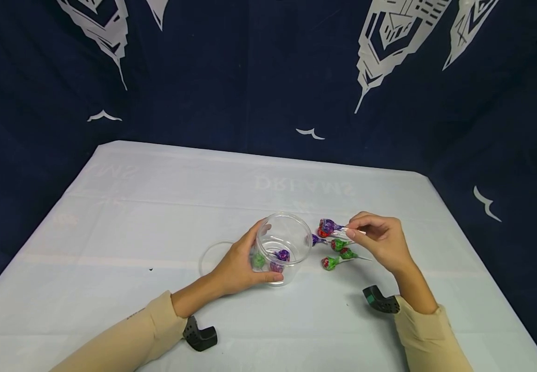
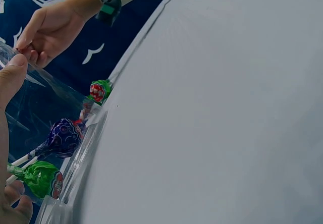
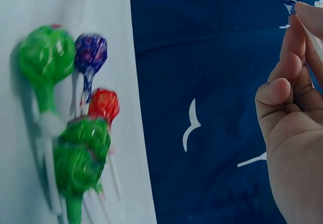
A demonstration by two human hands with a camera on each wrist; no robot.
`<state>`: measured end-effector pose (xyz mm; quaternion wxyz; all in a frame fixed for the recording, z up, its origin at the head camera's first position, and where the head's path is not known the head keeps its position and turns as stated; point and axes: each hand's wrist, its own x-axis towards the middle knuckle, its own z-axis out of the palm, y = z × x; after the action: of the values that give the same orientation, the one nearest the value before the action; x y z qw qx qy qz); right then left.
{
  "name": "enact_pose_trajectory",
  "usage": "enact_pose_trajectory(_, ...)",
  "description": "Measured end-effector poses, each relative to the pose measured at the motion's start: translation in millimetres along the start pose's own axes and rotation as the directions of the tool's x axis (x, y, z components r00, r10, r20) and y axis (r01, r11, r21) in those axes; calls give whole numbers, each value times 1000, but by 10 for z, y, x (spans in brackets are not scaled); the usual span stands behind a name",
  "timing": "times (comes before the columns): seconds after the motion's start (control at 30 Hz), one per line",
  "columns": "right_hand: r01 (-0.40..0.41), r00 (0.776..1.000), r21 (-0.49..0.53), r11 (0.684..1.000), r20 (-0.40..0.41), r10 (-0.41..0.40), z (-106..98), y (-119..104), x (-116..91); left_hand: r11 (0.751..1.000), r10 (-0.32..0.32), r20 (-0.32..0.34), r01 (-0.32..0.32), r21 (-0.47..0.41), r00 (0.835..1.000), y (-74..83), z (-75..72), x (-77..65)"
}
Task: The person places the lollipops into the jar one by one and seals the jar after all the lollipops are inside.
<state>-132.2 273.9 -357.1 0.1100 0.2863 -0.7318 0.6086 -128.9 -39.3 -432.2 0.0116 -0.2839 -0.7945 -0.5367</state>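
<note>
My left hand [image 1: 236,268] grips a clear plastic jar [image 1: 308,250] from its left side, the thumb low across the front. Inside the jar lie a purple-wrapped lollipop [image 2: 63,138] and a green-wrapped one [image 2: 43,179], plus another purple-pink wrapper [image 1: 276,267]. To the right of the jar, my right hand [image 1: 382,238] pinches a purple lollipop [image 1: 327,226] by its stick between thumb and fingertips, its head toward the jar. Below that hand, several lollipops lie in a loose group, including a green one [image 3: 48,55], a purple one [image 3: 92,52] and a red one [image 3: 104,103].
A pale round ring [image 1: 202,258], possibly a lid, lies on the white-covered table [image 1: 110,227] behind my left wrist. A dark blue patterned cloth [image 1: 231,77] hangs beyond the table's far edge. A small dark speck [image 1: 151,269] shows at left.
</note>
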Motion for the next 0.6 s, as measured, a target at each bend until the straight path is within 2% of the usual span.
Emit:
enact_pose_trajectory(0.33,40,999,72,997,33,-42,152,-12,123,1000,-1,1,1,-3,1000,13,1,0)
enact_pose_trajectory(0.6,21,997,89,996,76,-28,230,6,185,1000,6,2,-6,-4,1000,-6,-5,0)
